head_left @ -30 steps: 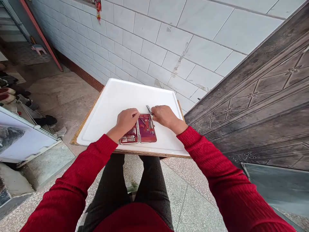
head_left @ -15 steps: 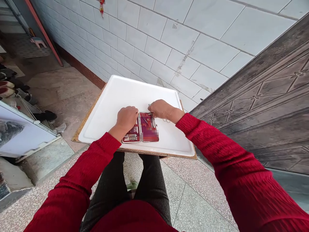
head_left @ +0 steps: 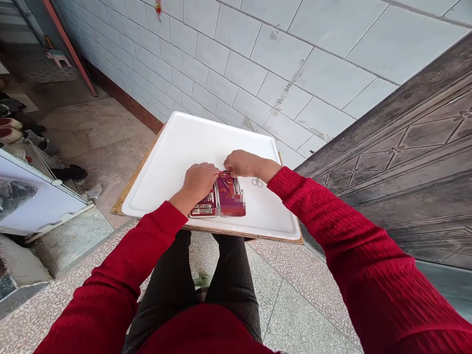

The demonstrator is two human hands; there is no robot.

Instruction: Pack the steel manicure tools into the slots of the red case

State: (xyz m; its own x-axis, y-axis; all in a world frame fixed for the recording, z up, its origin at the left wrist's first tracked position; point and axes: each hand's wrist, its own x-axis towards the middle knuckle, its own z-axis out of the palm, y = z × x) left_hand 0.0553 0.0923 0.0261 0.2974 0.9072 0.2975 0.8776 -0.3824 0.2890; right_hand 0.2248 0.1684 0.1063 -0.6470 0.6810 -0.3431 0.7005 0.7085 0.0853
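A red manicure case (head_left: pixel 231 209) lies unfolded on the white tray (head_left: pixel 143 196), near its front edge. Nail clippers (head_left: pixel 202 209) and slim metal tools fill its left half; more tools sit along the right half. My left hand (head_left: pixel 199 183) covers the upper part of the left half, its curled fingers gripping the case near the fold. Over the top of the right half is my right hand (head_left: pixel 244 163), fingers pinched together; what they pinch is hidden. To the right of the case, below my right wrist, scissors (head_left: pixel 257 182) show their ring handles on the tray.
Under the tray is a wooden board (head_left: pixel 117 205). A white tiled wall (head_left: pixel 250 64) stands behind, and a dark patterned door panel (head_left: pixel 398 162) is on the right. At left, a white rack (head_left: pixel 55 196) holds shoes.
My left hand has shifted slightly right toward the fold. My right hand has moved a little up and left, uncovering the scissors' handles more fully.
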